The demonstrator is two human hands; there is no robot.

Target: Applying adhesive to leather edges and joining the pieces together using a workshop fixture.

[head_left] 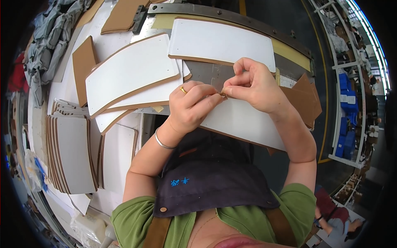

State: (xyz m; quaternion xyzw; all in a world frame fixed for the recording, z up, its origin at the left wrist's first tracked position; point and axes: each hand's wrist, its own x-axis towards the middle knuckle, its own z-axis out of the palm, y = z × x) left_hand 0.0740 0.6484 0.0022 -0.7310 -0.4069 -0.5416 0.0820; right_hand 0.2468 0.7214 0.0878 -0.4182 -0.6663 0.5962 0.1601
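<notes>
Where our two hands met above the bench, we recorded a small brown tab-like piece (223,94), pinched at the point where the fingertips came together. Our left hand (191,106), wearing a gold ring and a silver bangle, was closed with thumb and forefinger pressed on the piece from the left. Our right hand (252,84) was curled, its fingertips shut on the same piece from the right. The piece was too small for us to tell its exact form. It sat just over the upper edge of a curved white panel with a brown underside (240,122), which lay beneath both hands and reached toward our right.

Surface: a white work table (120,43). Further curved white panels with brown edges (132,72) lay overlapped to the left of the hands, and one more (221,41) lay beyond them. A stack of similar white panels standing on edge (72,151) was at the far left. Brown cardboard-coloured sheets (124,14) lay at the top, others (304,99) to the right. A grey metal plate (211,74) showed behind the fingers.

Room: grey folded cloth (51,33) at upper left; a dark floor with a yellow line (320,124); white racks holding blue items (345,111) at right.
</notes>
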